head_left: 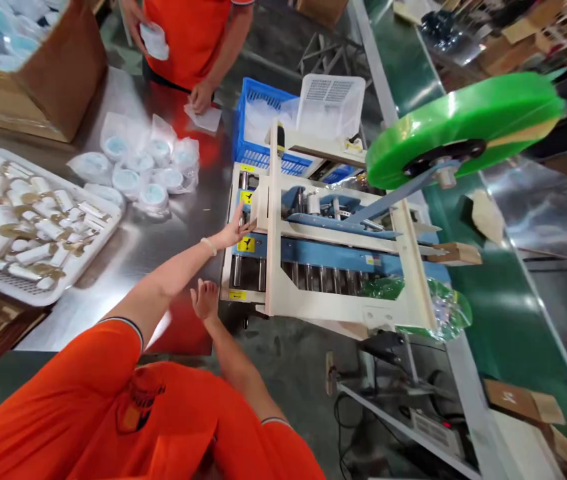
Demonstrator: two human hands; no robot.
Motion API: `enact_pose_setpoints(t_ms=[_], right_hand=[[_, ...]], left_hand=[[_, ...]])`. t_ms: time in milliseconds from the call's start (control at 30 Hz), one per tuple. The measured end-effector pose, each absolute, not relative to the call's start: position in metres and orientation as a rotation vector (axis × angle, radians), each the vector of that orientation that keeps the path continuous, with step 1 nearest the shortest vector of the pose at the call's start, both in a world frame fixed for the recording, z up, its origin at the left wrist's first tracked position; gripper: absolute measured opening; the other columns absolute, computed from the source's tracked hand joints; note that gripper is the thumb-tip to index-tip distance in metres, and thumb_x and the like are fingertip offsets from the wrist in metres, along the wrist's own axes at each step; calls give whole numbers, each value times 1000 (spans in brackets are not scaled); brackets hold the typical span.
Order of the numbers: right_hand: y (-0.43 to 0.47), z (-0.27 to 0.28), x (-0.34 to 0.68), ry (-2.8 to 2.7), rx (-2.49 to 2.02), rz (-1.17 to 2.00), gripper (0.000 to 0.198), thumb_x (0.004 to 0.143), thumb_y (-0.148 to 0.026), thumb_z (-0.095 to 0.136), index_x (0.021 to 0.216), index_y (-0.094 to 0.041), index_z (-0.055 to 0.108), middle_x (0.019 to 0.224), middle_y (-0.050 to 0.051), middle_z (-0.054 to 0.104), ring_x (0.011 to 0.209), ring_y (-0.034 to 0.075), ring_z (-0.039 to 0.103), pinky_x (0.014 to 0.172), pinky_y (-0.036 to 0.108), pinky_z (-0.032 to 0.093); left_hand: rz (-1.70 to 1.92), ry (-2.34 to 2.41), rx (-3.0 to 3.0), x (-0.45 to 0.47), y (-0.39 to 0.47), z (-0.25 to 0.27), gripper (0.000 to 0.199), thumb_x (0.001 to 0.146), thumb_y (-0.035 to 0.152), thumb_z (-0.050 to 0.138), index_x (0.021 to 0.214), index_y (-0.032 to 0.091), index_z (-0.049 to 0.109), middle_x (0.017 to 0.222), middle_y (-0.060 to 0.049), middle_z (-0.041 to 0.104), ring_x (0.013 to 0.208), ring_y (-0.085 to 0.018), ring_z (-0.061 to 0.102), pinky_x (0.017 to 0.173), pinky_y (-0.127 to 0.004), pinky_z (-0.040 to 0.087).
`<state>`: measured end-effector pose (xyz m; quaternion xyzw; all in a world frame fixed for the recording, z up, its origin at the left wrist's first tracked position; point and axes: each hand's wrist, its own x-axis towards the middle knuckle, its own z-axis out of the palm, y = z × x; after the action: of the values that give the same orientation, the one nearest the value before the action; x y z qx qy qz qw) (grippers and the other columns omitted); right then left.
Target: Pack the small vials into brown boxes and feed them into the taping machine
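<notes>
My left hand (233, 232), with a pale band on its wrist, reaches to the near end of a carton-sealing machine (308, 250). Its fingers are spread beside a cream-coloured block-like part (262, 208); whether they touch it I cannot tell. My right hand (205, 300) hovers by the metal table's (138, 257) edge, fingers loosely bent and apart, holding nothing. Blue side rails with yellow labels and metal rollers run through the machine. Above its far end sits a large roll of green-edged tape (463, 130), a strip leading down from it.
Several bagged round items (153, 193) lie on the table near a white basket (70, 283) of small white bottles. A large carton (63, 93) stands behind. Across the table, a co-worker's hand (202, 97) holds a clear bag. Blue crate (239, 137) and green conveyor (518, 300) lie beyond.
</notes>
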<state>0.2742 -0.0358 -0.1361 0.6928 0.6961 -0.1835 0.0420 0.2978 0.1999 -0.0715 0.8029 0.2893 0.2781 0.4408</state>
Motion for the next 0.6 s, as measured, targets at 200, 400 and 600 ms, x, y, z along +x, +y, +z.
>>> enact_pose_setpoints(t_ms=[200, 400, 600], right_hand=[[-36, -132, 278, 2232, 2375, -520, 31, 106, -30, 56, 124, -14, 73, 109, 19, 72, 105, 34, 66, 92, 46, 55], [34, -77, 168, 2710, 2214, -1048, 28, 104, -22, 50, 115, -15, 76, 100, 13, 74, 100, 28, 68, 98, 41, 54], [79, 12, -74, 3032, 1231, -1303, 26, 108, -18, 54, 124, -14, 74, 125, 15, 74, 122, 25, 67, 114, 36, 50]], left_hand=[[874, 1193, 1901, 93, 71, -36, 76, 92, 10, 53, 167, 17, 39, 159, -21, 57, 143, -29, 61, 119, -54, 57], [1037, 2563, 1364, -160, -78, 51, 51, 99, 9, 56, 150, 5, 51, 155, -24, 48, 149, -34, 43, 131, -59, 36], [783, 2798, 433, -255, -134, 74, 15, 101, 13, 57, 108, 1, 62, 143, -25, 46, 141, -38, 40, 126, -63, 32]])
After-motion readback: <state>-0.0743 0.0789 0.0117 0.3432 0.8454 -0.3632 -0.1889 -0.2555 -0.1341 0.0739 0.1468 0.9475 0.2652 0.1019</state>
